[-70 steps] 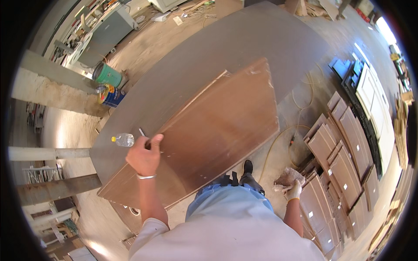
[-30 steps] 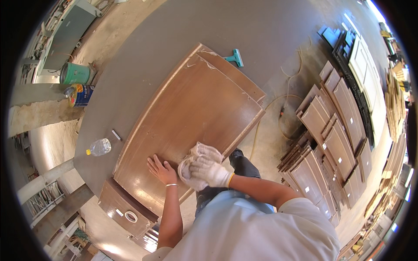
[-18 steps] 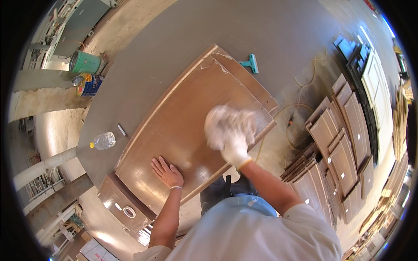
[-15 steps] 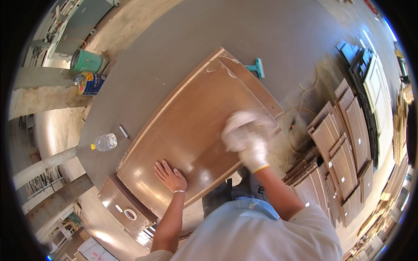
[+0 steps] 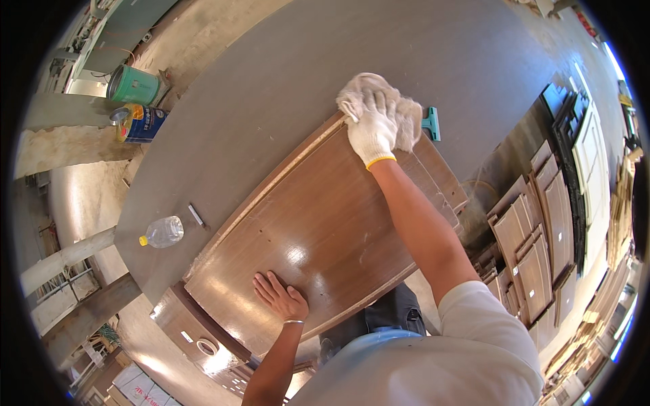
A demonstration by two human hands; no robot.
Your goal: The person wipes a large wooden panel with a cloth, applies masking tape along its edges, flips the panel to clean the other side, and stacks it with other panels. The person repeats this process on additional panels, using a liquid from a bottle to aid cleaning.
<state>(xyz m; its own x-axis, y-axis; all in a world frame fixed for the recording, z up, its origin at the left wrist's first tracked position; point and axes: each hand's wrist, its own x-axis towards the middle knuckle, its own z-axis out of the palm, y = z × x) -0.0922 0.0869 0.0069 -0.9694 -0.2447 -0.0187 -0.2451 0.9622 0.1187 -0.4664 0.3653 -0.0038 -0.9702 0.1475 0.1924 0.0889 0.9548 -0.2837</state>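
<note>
A long glossy brown wooden panel (image 5: 325, 223) lies across a big grey table (image 5: 271, 88). My right hand (image 5: 372, 128), in a white knit glove, presses a white cloth (image 5: 406, 115) onto the panel's far end, with the arm stretched out. My bare left hand (image 5: 281, 298) rests flat on the panel's near end, fingers spread, holding nothing. A teal-handled scraper (image 5: 430, 123) lies just right of the cloth.
A clear plastic bottle with a yellow cap (image 5: 161, 232) and a small dark tool (image 5: 196, 215) lie on the table's left edge. A green bucket (image 5: 135, 84) and a blue can (image 5: 141, 123) stand at far left. Stacked brown cabinet doors (image 5: 535, 237) fill the floor at right.
My right hand has carried the cloth along the panel from its near end up to its far end. My left hand has stayed flat on the near end.
</note>
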